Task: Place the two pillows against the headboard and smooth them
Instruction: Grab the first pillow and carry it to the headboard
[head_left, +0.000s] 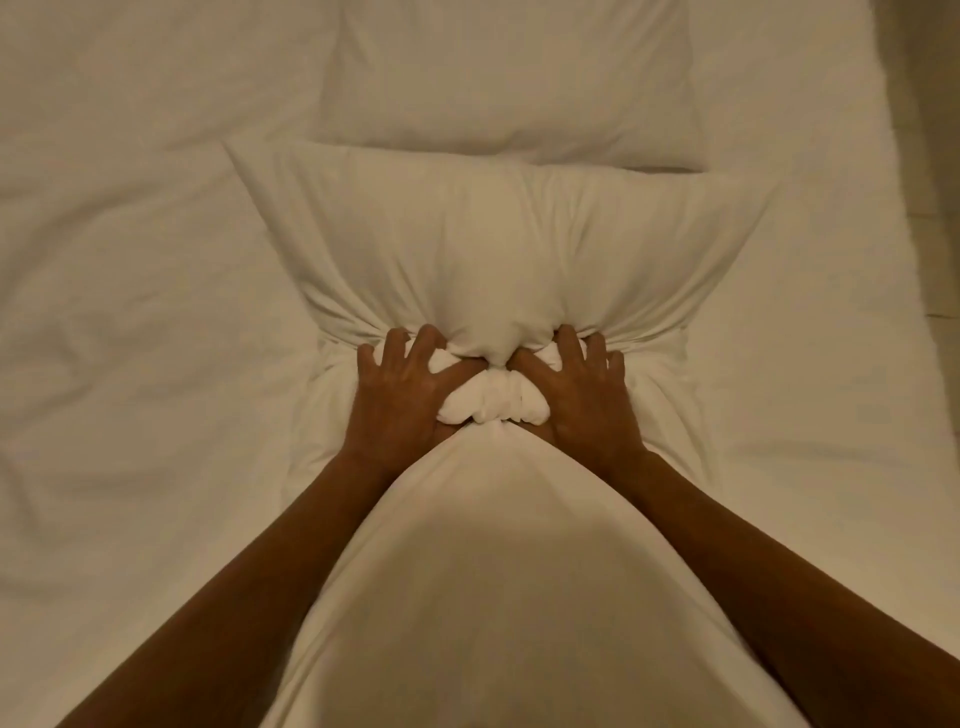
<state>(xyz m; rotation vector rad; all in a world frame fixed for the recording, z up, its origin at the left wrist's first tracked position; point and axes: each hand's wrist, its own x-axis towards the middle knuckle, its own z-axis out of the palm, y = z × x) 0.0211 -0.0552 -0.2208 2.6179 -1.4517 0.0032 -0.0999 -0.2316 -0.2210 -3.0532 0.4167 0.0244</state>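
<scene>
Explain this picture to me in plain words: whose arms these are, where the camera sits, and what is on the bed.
There is no machine here. One camera worn on a person's head looks forward and down, so the two bare arms are the wearer's own. The left hand and right hand press with spread fingers into the middle of the near pillow, bunching its white case between them. It seems to bend over a raised bed edge towards the camera. A second pillow lies flat beyond it on the white sheet. No headboard is in view.
</scene>
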